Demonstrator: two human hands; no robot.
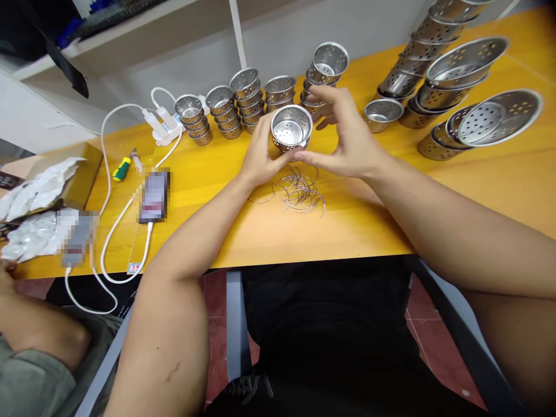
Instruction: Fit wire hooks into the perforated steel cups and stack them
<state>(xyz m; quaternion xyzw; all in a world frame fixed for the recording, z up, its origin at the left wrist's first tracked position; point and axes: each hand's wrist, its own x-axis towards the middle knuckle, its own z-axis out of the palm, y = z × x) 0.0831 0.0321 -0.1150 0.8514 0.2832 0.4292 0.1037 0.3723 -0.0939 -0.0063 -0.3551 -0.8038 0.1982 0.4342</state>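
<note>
A small perforated stainless-steel cup point(291, 132) is held above the table, its mouth tilted towards me. My left hand point(259, 155) is closed around the cup's left side, with the thumb along its lower front. On the other side, my right hand point(345, 136) is open, fingers spread and curved beside the cup. The tip of its thumb is by the cup's lower right edge; whether it touches cannot be made out. Just below both hands lies a loose tangle of thin curved metal wires point(302, 190).
Behind the hands stand several stacks of perforated cups point(247, 95). Taller, leaning stacks point(456, 87) and a single cup point(383, 114) occupy the right. Leftward are a screwdriver point(123, 168), white cables, a power adapter point(165, 130), two phones and a cardboard box point(89, 174). Another person's arm point(39, 318) is at lower left.
</note>
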